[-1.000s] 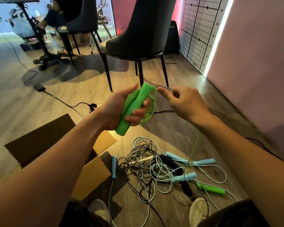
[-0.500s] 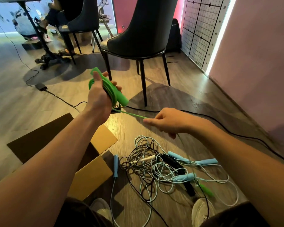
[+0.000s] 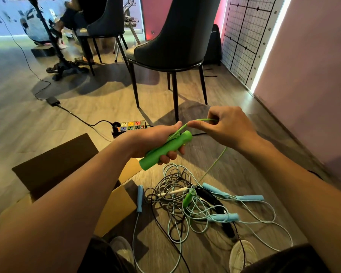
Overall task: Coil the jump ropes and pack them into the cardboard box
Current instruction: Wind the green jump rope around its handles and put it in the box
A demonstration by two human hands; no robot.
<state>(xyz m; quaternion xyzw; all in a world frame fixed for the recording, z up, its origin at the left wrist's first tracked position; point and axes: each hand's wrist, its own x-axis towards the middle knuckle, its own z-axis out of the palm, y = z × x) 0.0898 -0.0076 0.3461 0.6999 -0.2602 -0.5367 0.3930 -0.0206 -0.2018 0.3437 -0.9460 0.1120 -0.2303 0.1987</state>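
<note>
The second green handle has been dragged from the near right edge of the tangled jump ropes to their middle, where it lies on the floor among light blue handles and a black one. The cardboard box stands open just left of the tangle, partly under the left forearm.

Above them, the left hand has dropped from its raised position half a second ago and turned palm-up. Its fingers curl round the green handle, which tilts with its lower end toward the box and has cord wound at its upper end. The right hand has risen from below to just beyond that upper end. It pinches the green cord between thumb and fingers. The cord was taut earlier and now arches from the handle to the pinch, then falls slack to the pile.

Farther off, a power strip lies on the floor before a dark chair.
</note>
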